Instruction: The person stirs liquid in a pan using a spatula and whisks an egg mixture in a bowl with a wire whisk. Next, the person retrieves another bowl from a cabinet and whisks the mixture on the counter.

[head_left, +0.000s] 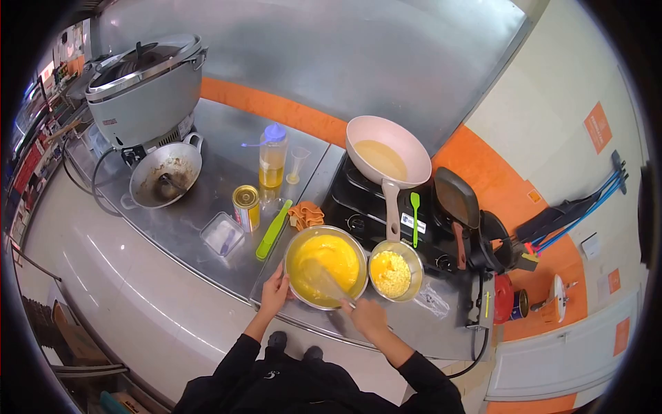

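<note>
In the head view, a metal mixing bowl (295, 298) with a smooth yellow liquid sits near the counter's front edge. My left hand (274, 290) grips its left rim. My right hand (367, 319) is closed around the handle of a whisk (325, 276), whose blurred head dips into the liquid. Touching or nearly touching the bowl on the right is a smaller metal bowl (418, 265) with pale yellow bits and a brighter yellow patch. Behind the mixing bowl lies a crumpled orange cloth (306, 215), with a green-handled utensil (274, 229) to its left.
A pink frying pan (358, 127) with liquid rests on the black stove (345, 196), beside a green spatula (415, 219) and dark pans (456, 196). Leftward stand a can (246, 208), squeeze bottle (272, 155), clear container (222, 234), wok (148, 172) and large cooker (148, 96).
</note>
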### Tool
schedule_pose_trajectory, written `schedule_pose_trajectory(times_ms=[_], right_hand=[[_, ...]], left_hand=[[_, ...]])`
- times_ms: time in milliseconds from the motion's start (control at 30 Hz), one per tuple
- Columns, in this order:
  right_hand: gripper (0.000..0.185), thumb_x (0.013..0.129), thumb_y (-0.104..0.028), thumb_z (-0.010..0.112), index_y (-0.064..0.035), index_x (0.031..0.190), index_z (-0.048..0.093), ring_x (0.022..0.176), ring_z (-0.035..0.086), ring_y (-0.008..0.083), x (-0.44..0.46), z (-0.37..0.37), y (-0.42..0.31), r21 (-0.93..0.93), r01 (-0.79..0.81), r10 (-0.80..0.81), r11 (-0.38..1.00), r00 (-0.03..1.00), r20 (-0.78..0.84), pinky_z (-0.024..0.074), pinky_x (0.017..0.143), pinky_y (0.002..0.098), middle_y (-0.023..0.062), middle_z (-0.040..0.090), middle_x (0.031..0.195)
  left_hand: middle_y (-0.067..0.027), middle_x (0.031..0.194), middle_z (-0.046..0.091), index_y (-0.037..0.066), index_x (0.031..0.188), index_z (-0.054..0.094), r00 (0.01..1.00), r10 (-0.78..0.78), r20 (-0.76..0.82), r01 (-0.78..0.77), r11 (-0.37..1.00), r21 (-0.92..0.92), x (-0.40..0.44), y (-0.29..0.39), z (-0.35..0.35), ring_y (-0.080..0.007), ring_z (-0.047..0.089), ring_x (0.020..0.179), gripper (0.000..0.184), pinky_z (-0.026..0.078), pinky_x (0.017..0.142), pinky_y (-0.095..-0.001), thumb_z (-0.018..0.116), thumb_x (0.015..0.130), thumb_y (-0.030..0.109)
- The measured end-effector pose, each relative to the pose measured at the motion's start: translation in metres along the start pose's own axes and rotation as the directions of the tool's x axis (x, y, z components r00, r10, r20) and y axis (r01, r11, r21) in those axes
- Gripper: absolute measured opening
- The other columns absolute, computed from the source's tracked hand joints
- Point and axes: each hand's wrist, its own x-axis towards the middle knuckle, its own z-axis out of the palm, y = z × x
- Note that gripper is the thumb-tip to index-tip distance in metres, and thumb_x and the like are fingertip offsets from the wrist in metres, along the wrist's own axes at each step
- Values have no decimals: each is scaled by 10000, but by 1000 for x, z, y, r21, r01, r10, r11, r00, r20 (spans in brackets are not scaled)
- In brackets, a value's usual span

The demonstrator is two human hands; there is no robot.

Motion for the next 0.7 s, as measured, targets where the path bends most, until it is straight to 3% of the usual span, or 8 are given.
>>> schedule_pose_trajectory(times_ms=[100, 200, 300, 333, 433, 533, 633, 700], right_hand=[[636, 811, -571, 413, 26, 780, 630, 732, 607, 377, 23, 1, 8, 30, -146, 141, 989, 983, 118, 483, 648, 446, 239, 609, 743], [640, 812, -569, 412, 34, 787, 625, 758, 606, 375, 3, -15, -13, 27, -123, 119, 992, 988, 99, 477, 678, 451, 242, 609, 750], [633, 814, -559, 418, 40, 803, 621, 767, 607, 371, 11, -2, 4, 23, -122, 114, 992, 971, 209, 471, 704, 453, 244, 610, 758], [631, 814, -552, 421, 49, 813, 615, 754, 610, 364, 20, -5, 6, 38, -150, 142, 988, 976, 163, 474, 693, 448, 247, 609, 758], [623, 816, -541, 423, 52, 805, 614, 728, 613, 364, 6, -9, -7, 8, -58, 56, 998, 990, 129, 485, 649, 438, 250, 607, 747], [618, 816, -535, 426, 54, 808, 612, 731, 610, 373, 26, -7, 12, -18, -76, 78, 997, 975, 210, 485, 652, 440, 256, 605, 763], [609, 822, -524, 424, 57, 822, 608, 728, 608, 376, 22, -19, -2, 9, -78, 76, 997, 991, 108, 482, 662, 446, 251, 607, 762], [603, 833, -514, 414, 57, 836, 607, 758, 605, 373, 10, -22, -5, 12, -55, 52, 998, 983, 178, 477, 681, 450, 258, 604, 790]], left_hand=[[-29, 649, 573, 74, 1341, 297, 1000, 23, 10, -23, 999, 27, -1, 0, 1, -65, 542, 514, 458, 487, 483, -213, 420, 900, 95], [-28, 690, 578, 38, 1343, 267, 999, 42, 3, -42, 997, 61, 4, -1, 1, -61, 542, 552, 465, 500, 502, -224, 412, 905, 92], [-32, 725, 584, 6, 1343, 243, 1000, 12, 25, -14, 999, 46, 0, 2, 0, -60, 539, 575, 476, 505, 514, -228, 412, 906, 93], [-35, 729, 585, -3, 1342, 238, 1000, 3, 29, -4, 1000, 22, 0, 3, 2, -61, 538, 577, 480, 505, 515, -228, 414, 905, 93], [-35, 644, 575, 43, 1332, 299, 999, 39, -14, -39, 999, 21, 4, -5, 2, -71, 539, 521, 469, 494, 496, -230, 440, 887, 90], [-35, 644, 575, 49, 1332, 301, 1000, 6, 3, -6, 999, 34, 2, 1, 2, -79, 543, 513, 468, 487, 492, -230, 438, 887, 90], [-37, 622, 568, 56, 1334, 299, 998, 61, 12, -62, 989, 131, 2, -4, -1, -77, 540, 504, 475, 477, 482, -230, 442, 883, 95], [-39, 605, 560, 53, 1332, 301, 999, 49, 0, -49, 993, 104, 4, -6, 0, -74, 538, 500, 479, 471, 477, -229, 447, 878, 98]])
